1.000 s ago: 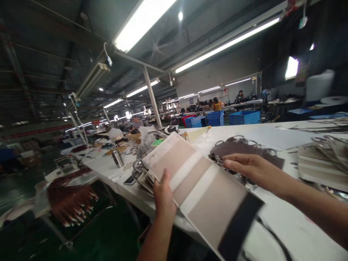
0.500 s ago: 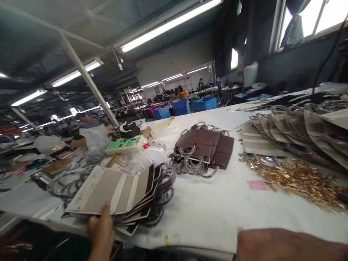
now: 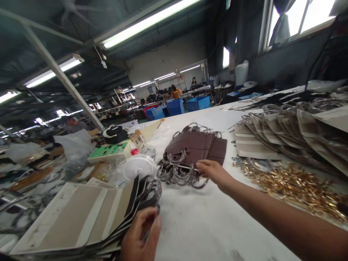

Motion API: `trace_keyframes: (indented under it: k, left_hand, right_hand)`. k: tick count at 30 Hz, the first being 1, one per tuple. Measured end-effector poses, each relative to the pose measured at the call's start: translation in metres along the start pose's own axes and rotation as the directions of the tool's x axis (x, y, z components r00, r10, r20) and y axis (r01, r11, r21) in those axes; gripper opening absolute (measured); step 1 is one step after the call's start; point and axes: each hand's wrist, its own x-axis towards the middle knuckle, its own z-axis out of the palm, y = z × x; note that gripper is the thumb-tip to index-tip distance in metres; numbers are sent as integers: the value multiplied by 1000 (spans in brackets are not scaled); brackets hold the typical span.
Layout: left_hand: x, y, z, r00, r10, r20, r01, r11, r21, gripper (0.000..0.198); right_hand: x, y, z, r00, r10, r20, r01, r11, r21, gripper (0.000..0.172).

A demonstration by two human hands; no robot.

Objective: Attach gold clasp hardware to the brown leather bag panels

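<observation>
While the right hand (image 3: 214,173), grip unclear, is at smooth brown panels (image 3: 199,143) farther right, the left hand (image 3: 140,232) curls, thumb and fingers apart, beside striped beige panels (image 3: 63,214) near left; far blue bins (image 3: 176,106), contents indistinct

White table (image 3: 187,221) bears brown panels (image 3: 199,145), beige panels (image 3: 62,214), gold pieces (image 3: 293,181), probably metal

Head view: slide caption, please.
Right hand at the brown panels, left hand by the beige stack, gold pieces at right.
</observation>
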Motion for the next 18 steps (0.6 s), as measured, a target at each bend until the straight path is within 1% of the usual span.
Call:
trace_keyframes:
  k: [1, 2, 3, 4, 5, 6, 8, 10, 11, 13, 16, 18]
  left_hand:
    - [24, 17, 20, 991, 68, 118, -68, 998, 1, 48]
    - [52, 32, 40, 976, 125, 181, -125, 992, -9, 46]
    - [83, 45, 61, 959, 152, 240, -153, 988, -15, 46]
    - [116, 54, 81, 948, 150, 280, -153, 988, -12, 49]
    - [149, 60, 101, 950, 132, 282, -153, 987, 54, 52]
    - [182, 62, 121, 951, 96, 295, -155, 971, 185, 52]
    - [240, 57, 154, 962, 26, 271, -112, 946, 306, 53]
    - [285, 43, 178, 972, -52, 230, -46, 914, 403, 57]
    - [303, 34, 187, 974, -90, 208, -12, 897, 443, 59]
    - [328, 14, 200, 972, -163, 167, 57, 859, 509, 62]
    - [349, -14, 212, 961, -256, 110, 150, 809, 569, 67]
    - [358, -28, 215, 954, -291, 76, 195, 791, 580, 70]
  right_hand:
    - [30, 10, -3, 999, 20, -33, -20, 1000, 2, 43]
    - [57, 18, -5, 998, 43, -55, -42, 999, 14, 44]
    - [81, 23, -5, 997, 50, -66, -49, 999, 20, 44]
    - [102, 25, -4, 996, 60, -71, -58, 998, 29, 44]
    - [121, 25, -1, 995, 72, -71, -69, 997, 38, 43]
    - [138, 24, 2, 994, 84, -70, -82, 996, 43, 42]
    - [172, 21, 9, 991, 116, -60, -113, 992, 47, 39]
    - [203, 20, 16, 988, 150, -42, -148, 988, 48, 38]
    - [218, 21, 20, 986, 163, -31, -161, 986, 47, 38]
    - [245, 24, 27, 985, 170, -10, -170, 985, 37, 38]
    - [276, 28, 39, 991, 131, 32, -131, 991, 4, 37]
    - [288, 23, 45, 995, 47, 84, -46, 999, -9, 32]
